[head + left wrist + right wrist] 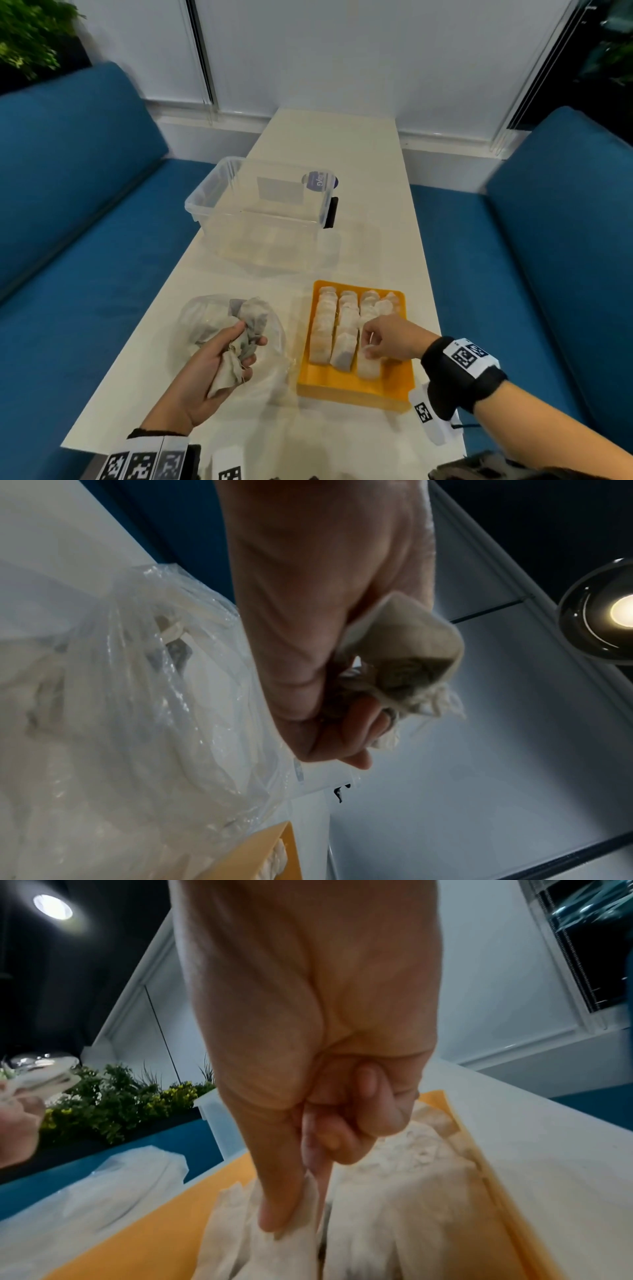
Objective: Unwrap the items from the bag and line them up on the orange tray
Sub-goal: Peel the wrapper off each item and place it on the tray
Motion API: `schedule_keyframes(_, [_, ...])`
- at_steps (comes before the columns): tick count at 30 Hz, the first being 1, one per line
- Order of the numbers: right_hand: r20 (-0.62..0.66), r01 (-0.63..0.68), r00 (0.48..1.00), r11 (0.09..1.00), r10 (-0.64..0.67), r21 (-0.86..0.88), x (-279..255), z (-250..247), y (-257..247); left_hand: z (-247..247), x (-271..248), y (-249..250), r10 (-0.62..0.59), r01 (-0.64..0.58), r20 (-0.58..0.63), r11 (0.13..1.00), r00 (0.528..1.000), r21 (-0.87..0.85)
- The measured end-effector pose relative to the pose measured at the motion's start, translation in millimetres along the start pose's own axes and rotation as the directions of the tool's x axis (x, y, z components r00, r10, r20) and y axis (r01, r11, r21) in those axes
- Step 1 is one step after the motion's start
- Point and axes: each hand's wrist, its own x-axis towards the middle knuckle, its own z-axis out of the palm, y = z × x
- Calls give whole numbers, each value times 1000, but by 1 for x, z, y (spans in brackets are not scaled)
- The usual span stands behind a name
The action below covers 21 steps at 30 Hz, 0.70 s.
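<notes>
Over tray (356,385), right hand (390,337) is pinching a sachet (368,363), fingertips hidden; left hand (209,370) is gripping crumpled wrappers (239,342) above bag (274,329).

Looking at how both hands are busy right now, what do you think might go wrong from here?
1. The left hand grips a bunch of tea bags with tangled strings; pulling one free could drop others onto the table.
2. The right hand pinches a tea bag in the third row of the orange tray; it could nudge neighbours out of line.
3. The plastic bag lies loose and may slide.
</notes>
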Motion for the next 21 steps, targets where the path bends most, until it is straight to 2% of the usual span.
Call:
schedule_keyframes(4, [-1, -32, 999, 999, 32, -41, 8, 5, -1, 1, -2, 1, -3, 3, 10, 999, 1000, 43])
schedule_keyframes(8, [-77, -76, 994, 997, 74, -14, 12, 10, 2, -1, -2, 2, -13, 14, -4, 996, 1000, 90])
schedule_keyframes(13, [-173, -115, 980, 990, 100, -80, 16, 9, 0, -2, 1, 3, -27, 26, 1, 991, 1000, 127])
schedule_keyframes(16, [-184, -118, 978, 986, 96, -114, 18, 8, 0, 0, 3, 4, -31, 28, 14, 986, 999, 162])
schedule_keyframes(21, [-231, -135, 966, 989, 118, -60, 20, 10, 2, 5, 4, 4, -47, 36, 48, 978, 998, 205])
